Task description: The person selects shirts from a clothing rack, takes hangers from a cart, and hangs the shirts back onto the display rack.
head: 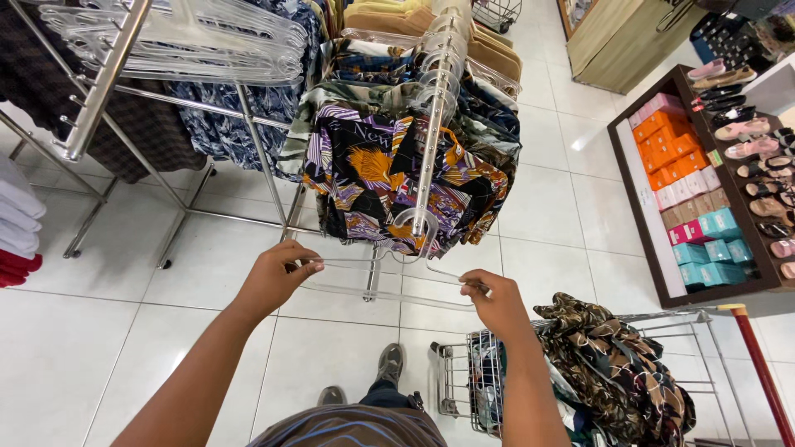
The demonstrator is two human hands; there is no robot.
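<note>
Retail clothing shop: shirt racks (414,157) beyond the hands, shoe shelves (745,132) far right, trolley (580,372) beneath the right hand.

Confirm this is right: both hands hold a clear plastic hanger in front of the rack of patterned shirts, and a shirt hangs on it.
Wrong on one count: the head view shows the clear hanger bare, held by the left hand and right hand before the rack of patterned shirts.

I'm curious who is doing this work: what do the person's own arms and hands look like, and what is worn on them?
Both forearms are bare, with no sleeves in view. The left hand and right hand wear no gloves; no rings, watch or bracelets show. Below, part of a dark striped top is visible.
</note>
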